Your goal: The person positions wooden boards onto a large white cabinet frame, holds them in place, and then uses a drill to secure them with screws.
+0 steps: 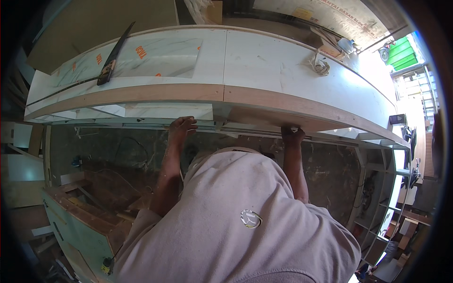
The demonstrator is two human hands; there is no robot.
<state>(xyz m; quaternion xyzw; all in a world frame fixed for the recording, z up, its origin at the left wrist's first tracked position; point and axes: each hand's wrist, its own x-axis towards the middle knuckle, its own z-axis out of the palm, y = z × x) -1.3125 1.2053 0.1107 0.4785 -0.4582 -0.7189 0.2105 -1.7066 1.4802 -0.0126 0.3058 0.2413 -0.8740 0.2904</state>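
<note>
A long white-topped cabinet panel (264, 66) with a bare wooden front edge (188, 93) stretches across in front of me. My left hand (181, 126) rests with fingers curled on the underside rail just below that edge. My right hand (292, 135) grips the lower rim of the wood edge further right, fingers closed on it and pinching something small and white. My grey shirt fills the lower middle of the view.
A hand saw (113, 55) lies on the panel's left part. A coil of string (321, 66) sits at the right. A green-faced wooden box (80, 221) stands on the floor at lower left. Shelving (382, 198) runs down the right side.
</note>
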